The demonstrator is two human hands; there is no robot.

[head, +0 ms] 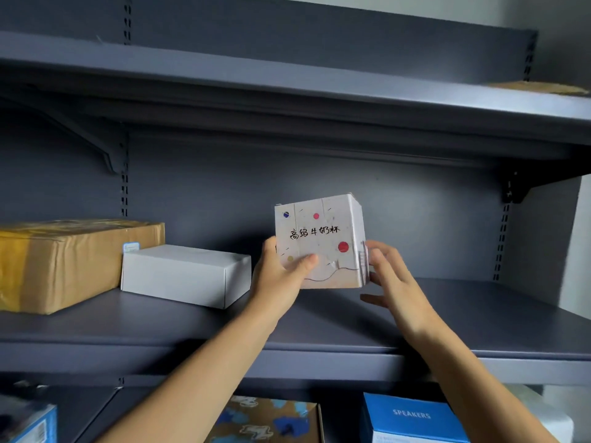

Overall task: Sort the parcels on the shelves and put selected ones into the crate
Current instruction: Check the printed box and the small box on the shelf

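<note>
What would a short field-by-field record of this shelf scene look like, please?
Held item: dotted white box, handwritten label facing the camera
Left hand: grips the box, thumb on its front
Right hand: straight fingers touch its right side
Middle shelf: white carton beside taped brown parcel, left of the hands
Shelf below: blue SPEAKERS box

We see a person's two arms only. The left grip (281,278) and right grip (395,276) are bare hands. The left forearm (204,362) and right forearm (463,362) are bare from wrist to the bottom frame edge, slim build. The left thumbnail (311,259) is trimmed short, natural finish. Upper arms and torso are out of frame, so we can't tell the clothing.
</note>
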